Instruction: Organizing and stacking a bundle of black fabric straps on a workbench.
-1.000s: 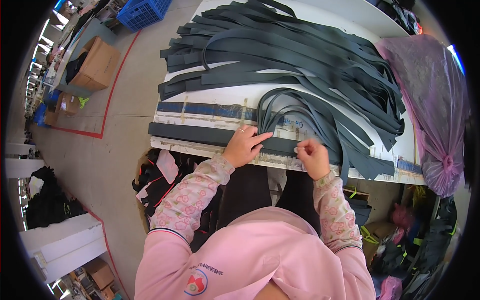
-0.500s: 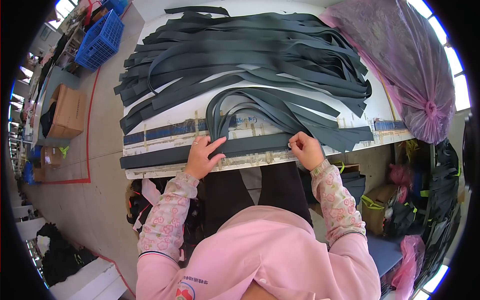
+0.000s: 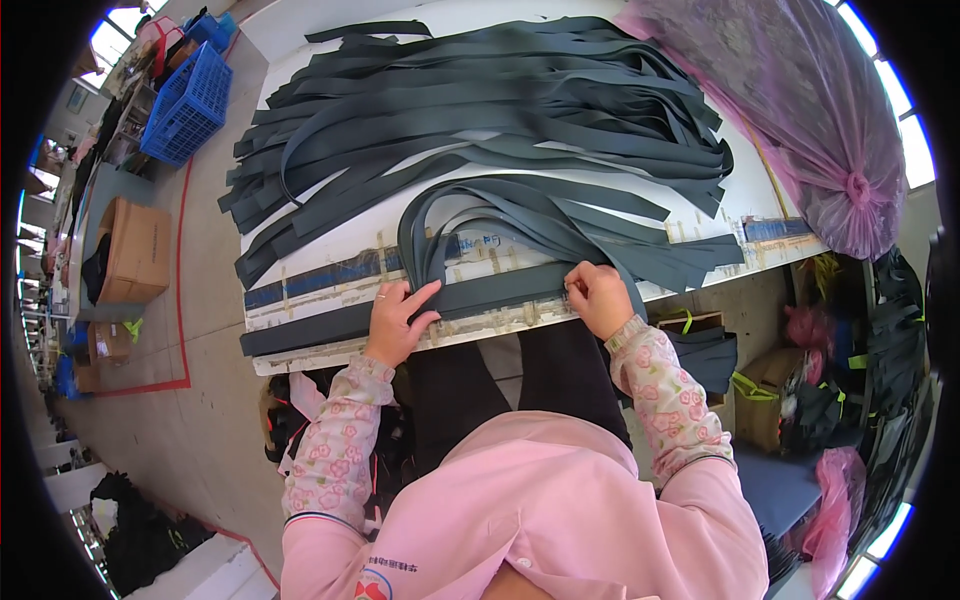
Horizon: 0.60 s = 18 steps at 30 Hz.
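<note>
A flat dark grey-green fabric strip point(image 3: 490, 291) lies along the near edge of the white table. My left hand point(image 3: 392, 322) rests across it, thumb and forefinger spread apart on the strip. Further right, my right hand point(image 3: 602, 302) has its fingers curled in a pinch at the strip; the fingertips are partly hidden. Just beyond both hands, a looped bundle of the same strips point(image 3: 540, 205) arches over the table, one end coming down beside my left forefinger. A large heap of strips point(image 3: 480, 100) covers the far part of the table.
Pink translucent plastic sheeting point(image 3: 790, 110) is bunched at the table's right. The worn, taped table edge point(image 3: 480, 325) runs close to my body. A blue crate point(image 3: 187, 105) and a cardboard box point(image 3: 137, 252) stand on the left. Below right are more boxes point(image 3: 765, 395) and dark pieces.
The view has shifted slightly, so the table sits a little further left. Both hands stay at the strip in nearly the same pose.
</note>
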Each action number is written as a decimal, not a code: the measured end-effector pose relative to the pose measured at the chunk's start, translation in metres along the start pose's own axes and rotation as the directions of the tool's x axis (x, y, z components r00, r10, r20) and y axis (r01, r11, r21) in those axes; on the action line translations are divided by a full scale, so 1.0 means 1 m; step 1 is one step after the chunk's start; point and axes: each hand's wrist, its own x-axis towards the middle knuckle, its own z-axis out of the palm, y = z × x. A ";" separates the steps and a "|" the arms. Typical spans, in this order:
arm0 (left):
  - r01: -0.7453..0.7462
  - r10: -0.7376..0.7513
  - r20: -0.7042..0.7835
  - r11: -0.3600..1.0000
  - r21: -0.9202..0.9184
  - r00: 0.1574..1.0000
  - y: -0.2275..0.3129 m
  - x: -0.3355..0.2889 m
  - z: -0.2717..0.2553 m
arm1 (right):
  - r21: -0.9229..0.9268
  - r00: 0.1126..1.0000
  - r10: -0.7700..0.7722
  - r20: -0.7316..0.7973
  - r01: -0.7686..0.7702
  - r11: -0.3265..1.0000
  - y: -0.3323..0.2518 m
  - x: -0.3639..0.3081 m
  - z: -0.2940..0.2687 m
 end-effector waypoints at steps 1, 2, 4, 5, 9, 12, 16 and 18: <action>0.004 -0.004 -0.004 1.000 0.006 1.000 -0.001 0.000 0.001 | -0.004 1.000 0.004 -0.005 -0.004 1.000 0.002 0.001 -0.002; -0.001 0.001 -0.002 1.000 0.005 1.000 -0.001 0.000 0.000 | 0.064 0.996 0.048 0.071 -0.053 0.997 0.002 0.004 -0.005; -0.009 0.009 -0.011 1.000 0.019 1.000 -0.001 0.000 -0.001 | 0.126 0.986 0.089 0.140 -0.107 0.986 -0.001 0.006 -0.012; -0.015 0.016 -0.013 1.000 0.017 1.000 0.000 0.002 -0.001 | 0.206 0.981 0.164 0.104 -0.182 0.961 -0.010 0.008 -0.019; -0.033 0.033 0.002 0.999 0.009 0.999 0.001 0.004 0.002 | 0.357 0.985 0.139 0.106 -0.168 0.919 -0.038 0.006 -0.019; -0.055 0.056 -0.032 0.998 0.023 0.998 0.000 0.001 0.002 | 0.409 0.925 -0.003 0.381 -0.165 0.897 -0.061 -0.001 0.014; -0.028 0.028 -0.069 1.000 0.008 0.997 0.003 -0.001 0.006 | 0.396 0.698 -0.061 0.714 -0.330 0.857 -0.069 0.011 0.047; -0.027 0.027 -0.055 1.000 0.008 0.998 -0.001 -0.005 0.008 | 0.397 0.792 -0.075 0.606 -0.219 0.892 -0.079 0.031 0.040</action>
